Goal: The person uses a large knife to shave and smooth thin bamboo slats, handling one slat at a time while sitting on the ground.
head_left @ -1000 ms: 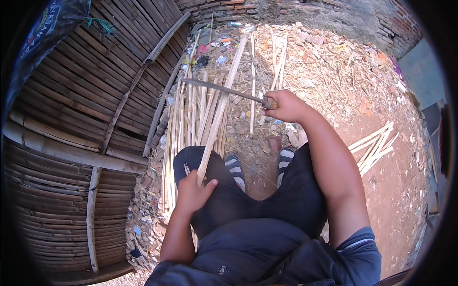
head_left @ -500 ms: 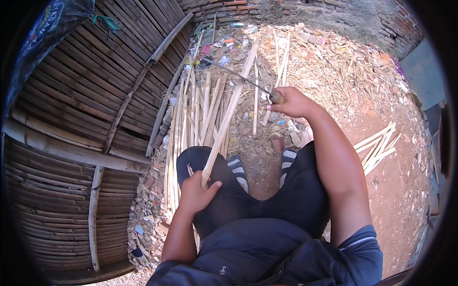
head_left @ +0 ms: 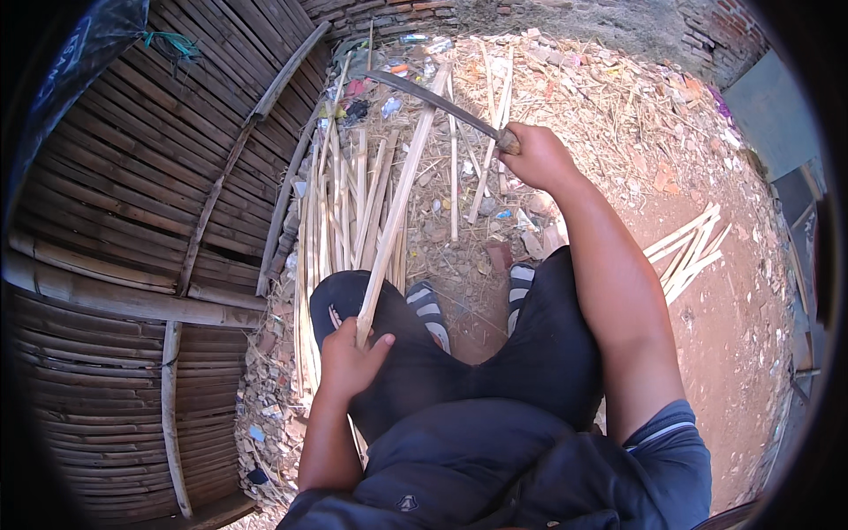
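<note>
My left hand [head_left: 349, 362] is closed around the near end of a long pale bamboo strip [head_left: 397, 212], by my left knee. The strip slants up and away from me to the far part of the ground. My right hand [head_left: 541, 155], arm stretched forward, grips the short wooden handle of a machete [head_left: 455, 109]. Its long, slightly curved dark blade points left and crosses the strip near the far end. Whether the blade touches the strip I cannot tell.
Many bamboo strips [head_left: 349, 203] lie on the left beside a slatted bamboo wall [head_left: 177, 159]. A smaller pile of strips [head_left: 693, 252] rests on the dirt at right. Shavings and litter cover the ground up to a brick wall [head_left: 548, 26]. My striped-sock feet [head_left: 427, 309] are between.
My right hand has moved farther away, carrying the machete toward the strip's far end. The blade has turned to show its broad side. My left hand keeps its hold.
</note>
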`<action>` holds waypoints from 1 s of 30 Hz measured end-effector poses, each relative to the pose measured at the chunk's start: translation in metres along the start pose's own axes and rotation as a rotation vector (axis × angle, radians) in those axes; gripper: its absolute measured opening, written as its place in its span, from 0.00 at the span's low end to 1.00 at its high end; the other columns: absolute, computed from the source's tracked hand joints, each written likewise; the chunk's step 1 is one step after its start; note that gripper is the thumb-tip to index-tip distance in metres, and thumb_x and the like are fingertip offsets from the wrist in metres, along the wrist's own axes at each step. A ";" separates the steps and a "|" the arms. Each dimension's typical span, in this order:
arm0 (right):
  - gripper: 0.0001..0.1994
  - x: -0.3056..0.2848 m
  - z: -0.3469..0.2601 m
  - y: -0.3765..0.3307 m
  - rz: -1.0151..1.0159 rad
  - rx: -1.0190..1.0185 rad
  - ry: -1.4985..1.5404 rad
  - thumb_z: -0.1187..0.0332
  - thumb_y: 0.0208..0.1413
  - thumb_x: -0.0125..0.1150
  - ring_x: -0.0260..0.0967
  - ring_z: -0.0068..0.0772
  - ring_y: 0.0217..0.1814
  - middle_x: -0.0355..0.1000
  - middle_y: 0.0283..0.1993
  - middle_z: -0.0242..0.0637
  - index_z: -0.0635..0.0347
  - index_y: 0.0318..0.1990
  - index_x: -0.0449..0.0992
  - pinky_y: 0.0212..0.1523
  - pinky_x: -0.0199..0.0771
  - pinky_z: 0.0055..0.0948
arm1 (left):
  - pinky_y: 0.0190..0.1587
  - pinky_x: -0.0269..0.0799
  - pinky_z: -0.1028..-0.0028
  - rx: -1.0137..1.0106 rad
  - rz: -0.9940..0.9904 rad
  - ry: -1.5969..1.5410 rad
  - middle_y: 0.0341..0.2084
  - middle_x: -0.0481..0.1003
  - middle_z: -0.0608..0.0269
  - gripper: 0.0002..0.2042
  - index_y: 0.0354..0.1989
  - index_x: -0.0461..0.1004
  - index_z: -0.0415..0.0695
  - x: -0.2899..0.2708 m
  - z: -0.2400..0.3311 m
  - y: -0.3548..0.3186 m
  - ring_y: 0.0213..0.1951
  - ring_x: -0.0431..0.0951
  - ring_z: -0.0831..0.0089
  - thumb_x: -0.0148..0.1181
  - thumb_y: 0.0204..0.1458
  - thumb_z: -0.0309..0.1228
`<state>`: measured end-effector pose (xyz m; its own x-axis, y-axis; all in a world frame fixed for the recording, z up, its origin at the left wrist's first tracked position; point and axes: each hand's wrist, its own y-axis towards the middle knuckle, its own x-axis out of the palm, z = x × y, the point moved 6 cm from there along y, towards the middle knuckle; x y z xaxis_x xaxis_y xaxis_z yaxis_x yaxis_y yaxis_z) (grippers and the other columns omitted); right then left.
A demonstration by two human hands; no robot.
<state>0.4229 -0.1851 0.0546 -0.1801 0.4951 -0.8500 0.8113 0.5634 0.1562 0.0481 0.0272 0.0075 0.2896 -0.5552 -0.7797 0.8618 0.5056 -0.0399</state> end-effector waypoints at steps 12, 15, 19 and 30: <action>0.10 0.033 -0.045 0.002 0.007 -0.293 -0.162 0.68 0.52 0.66 0.82 0.55 0.44 0.81 0.36 0.46 0.50 0.43 0.80 0.44 0.81 0.54 | 0.25 0.63 0.75 0.037 0.024 -0.183 0.15 0.67 0.69 0.16 0.34 0.73 0.38 0.004 -0.017 -0.001 0.20 0.65 0.81 0.76 0.54 0.32; 0.11 0.037 -0.037 0.002 0.004 -0.213 -0.087 0.66 0.52 0.67 0.81 0.56 0.45 0.81 0.37 0.47 0.51 0.45 0.81 0.44 0.81 0.54 | 0.25 0.63 0.75 0.028 0.018 -0.153 0.15 0.67 0.69 0.16 0.35 0.73 0.38 0.002 -0.012 -0.001 0.20 0.65 0.81 0.77 0.54 0.33; 0.15 0.048 -0.069 -0.031 -0.303 -0.495 -0.111 0.63 0.51 0.70 0.80 0.57 0.43 0.80 0.35 0.48 0.50 0.47 0.81 0.43 0.79 0.55 | 0.26 0.64 0.75 0.010 0.002 -0.159 0.16 0.68 0.68 0.16 0.34 0.74 0.38 0.002 -0.011 0.000 0.21 0.66 0.82 0.77 0.54 0.34; 0.14 0.015 -0.016 0.000 0.078 -0.093 0.123 0.59 0.57 0.71 0.81 0.57 0.43 0.82 0.38 0.50 0.55 0.45 0.81 0.45 0.80 0.52 | 0.27 0.69 0.72 0.028 0.030 -0.169 0.16 0.70 0.66 0.18 0.34 0.74 0.39 0.002 -0.016 -0.003 0.21 0.69 0.78 0.78 0.52 0.37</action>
<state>0.4119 -0.1671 0.0498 -0.1898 0.6140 -0.7662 0.7713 0.5761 0.2706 0.0391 0.0349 -0.0041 0.3789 -0.6447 -0.6639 0.8623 0.5064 0.0003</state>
